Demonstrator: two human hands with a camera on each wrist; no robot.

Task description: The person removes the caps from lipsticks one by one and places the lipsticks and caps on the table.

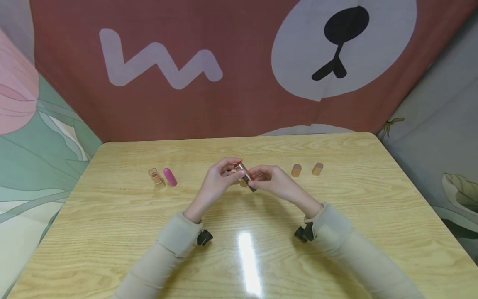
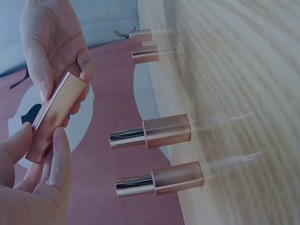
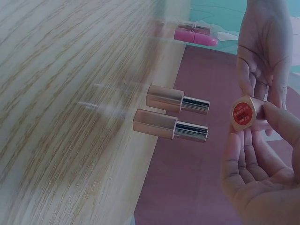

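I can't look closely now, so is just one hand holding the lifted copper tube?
No, the left hand holds one end of the copper tube, the right hand the other.

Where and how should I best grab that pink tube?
Probably pinch the pink tube by its straight lower body, coming from the right: it stands upright, its top is rounded, and the clear-capped tube stands close on its left.
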